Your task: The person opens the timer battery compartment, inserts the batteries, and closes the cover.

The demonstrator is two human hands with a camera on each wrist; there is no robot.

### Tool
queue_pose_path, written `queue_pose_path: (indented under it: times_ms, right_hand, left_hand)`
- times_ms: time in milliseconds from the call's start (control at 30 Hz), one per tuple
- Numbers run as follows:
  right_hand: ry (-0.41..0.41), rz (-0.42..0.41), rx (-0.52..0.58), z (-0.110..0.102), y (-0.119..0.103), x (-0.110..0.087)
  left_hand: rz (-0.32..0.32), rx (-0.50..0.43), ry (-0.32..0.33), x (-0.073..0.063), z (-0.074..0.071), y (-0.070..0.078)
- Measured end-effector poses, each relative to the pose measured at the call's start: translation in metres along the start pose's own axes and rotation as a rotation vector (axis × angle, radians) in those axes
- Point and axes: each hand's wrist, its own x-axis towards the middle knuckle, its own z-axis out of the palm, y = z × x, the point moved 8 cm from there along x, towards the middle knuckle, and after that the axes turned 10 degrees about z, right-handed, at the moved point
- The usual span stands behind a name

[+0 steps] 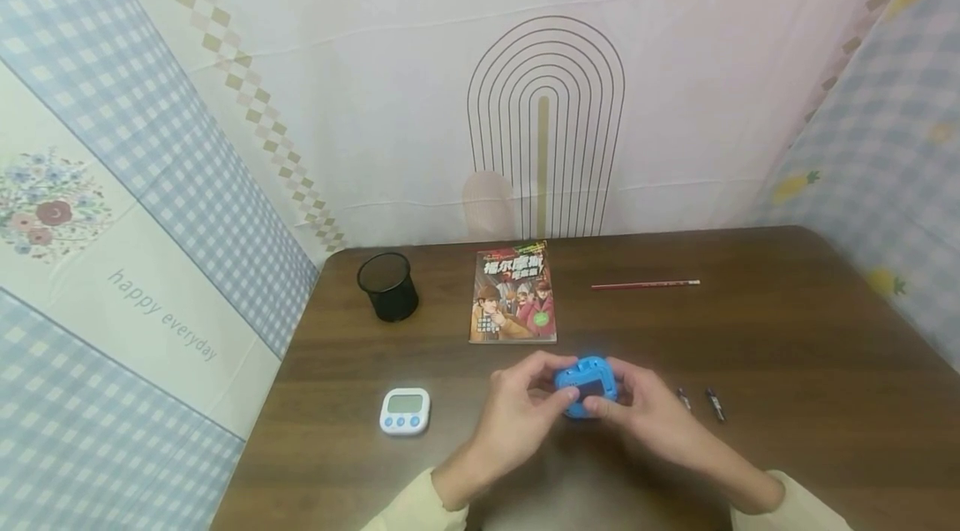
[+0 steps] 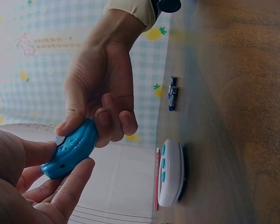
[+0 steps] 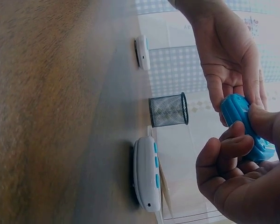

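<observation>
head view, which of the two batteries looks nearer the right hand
The left battery: it shows at the edge of the right hand, partly hidden, while the right battery lies farther out in full view.

Consists of a compact blue gadget (image 1: 591, 373) with rounded corners and a dark rectangular area near its middle. Held tilted, raised well above the table (image 1: 322, 481), gripped at opposite sides by left hand (image 1: 516, 413) and right hand (image 1: 654, 414).

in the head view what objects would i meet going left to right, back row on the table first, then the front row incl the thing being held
Back row: black mesh cup → book → red pencil. Front row: white timer → blue device → two batteries.
</observation>
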Motion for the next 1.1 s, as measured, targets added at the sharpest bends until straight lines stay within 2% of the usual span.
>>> queue_pose_path:
  times_ms: [433,700,1100]
  right_hand:
    - [0.0,0.013,-0.006,-0.0012,0.0007,0.001]
    - [0.017,0.011,-0.065,-0.0012,0.0013,0.0002]
    - [-0.002,-0.017,-0.021,-0.0002,-0.002,-0.0006]
  left_hand:
    - [0.023,0.015,-0.002,0.0015,-0.0004,0.0016]
    - [0.033,0.013,-0.006,0.0018,0.0005,0.0002]
    - [0.029,0.007,0.002,-0.0001,0.0009,-0.0018]
